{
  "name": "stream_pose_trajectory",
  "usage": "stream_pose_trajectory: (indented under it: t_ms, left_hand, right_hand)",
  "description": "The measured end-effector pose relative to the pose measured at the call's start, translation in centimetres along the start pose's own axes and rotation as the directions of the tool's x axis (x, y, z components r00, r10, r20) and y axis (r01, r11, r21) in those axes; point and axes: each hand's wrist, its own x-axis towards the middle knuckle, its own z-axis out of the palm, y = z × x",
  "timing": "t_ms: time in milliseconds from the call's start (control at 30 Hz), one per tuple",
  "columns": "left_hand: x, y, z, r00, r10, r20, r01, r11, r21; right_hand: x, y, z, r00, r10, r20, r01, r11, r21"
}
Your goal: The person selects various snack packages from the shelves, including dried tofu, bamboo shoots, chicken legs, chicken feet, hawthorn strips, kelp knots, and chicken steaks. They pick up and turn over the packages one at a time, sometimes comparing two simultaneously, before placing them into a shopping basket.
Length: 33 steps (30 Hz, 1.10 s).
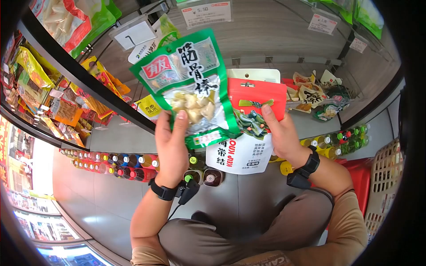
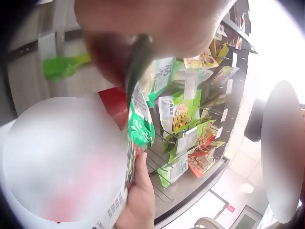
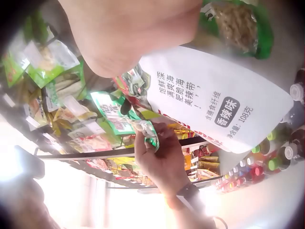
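Note:
My left hand point(image 1: 172, 139) grips a green-edged snack packet point(image 1: 195, 102) low on its left side, thumb across the front. Pale chunks show through the packet's clear window. On the right, my right hand point(image 1: 286, 133) pinches a red and white kelp knot packet point(image 1: 237, 155) by its right edge, thumb on the red part. The green packet overlaps the kelp packet's left side in the head view. Seen from the right wrist, the kelp packet's white face point(image 3: 205, 95) is near, with the left hand point(image 3: 164, 160) and green packet point(image 3: 112, 117) beyond it.
Behind the packets is a grey shelf point(image 1: 275, 44) with price tags point(image 1: 206, 14). More snack packets point(image 1: 310, 91) lie at its right. A black rack bar point(image 1: 88, 71) crosses at left. Bottles point(image 1: 128, 166) stand in rows on the floor, and a cream plastic basket point(image 1: 384, 186) is at far right.

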Motion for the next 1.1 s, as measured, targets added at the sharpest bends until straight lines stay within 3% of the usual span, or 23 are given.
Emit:
stream_pose_trajectory:
  t_ms: [67,133,233,333,733,933,1100]
  left_hand:
    - [0.3,0.2,-0.7,0.998,0.054,-0.014,-0.053,0.998,0.037]
    - [0.3,0.6,-0.5,0.997,0.070,-0.023,-0.069,0.996,0.058]
    - [0.1,1.2,0.3,0.991,0.114,-0.064,-0.111,0.993,0.050]
    - [-0.1,1.9,0.7,0.995,0.065,-0.079,-0.064,0.998,0.010]
    - [-0.9,1.7,0.8,0.987,0.138,-0.084,-0.142,0.988,-0.053]
    - [-0.3,2.9,0.8,0.988,0.061,-0.139,-0.081,0.986,-0.144]
    - [-0.4,2.8,0.6,0.995,0.027,-0.092,-0.039,0.991,-0.129]
  right_hand:
    - [-0.1,-0.1,-0.4,1.000,0.018,0.010,-0.018,1.000,-0.007]
    - [-0.1,0.2,-0.6,0.999,-0.040,0.010,0.041,0.988,-0.146]
    - [-0.1,0.2,-0.4,1.000,-0.010,-0.001,0.010,0.999,-0.050]
    - [-0.2,0.1,-0.6,1.000,0.022,0.007,-0.022,0.999,-0.025]
    - [-0.4,0.3,-0.6,1.000,0.018,-0.011,-0.018,0.998,-0.056]
    - [-0.5,0.3,-0.3,0.998,0.060,-0.015,-0.059,0.998,0.031]
    - [-0.4,0.4,-0.3,0.999,0.035,-0.014,-0.034,0.999,0.019]
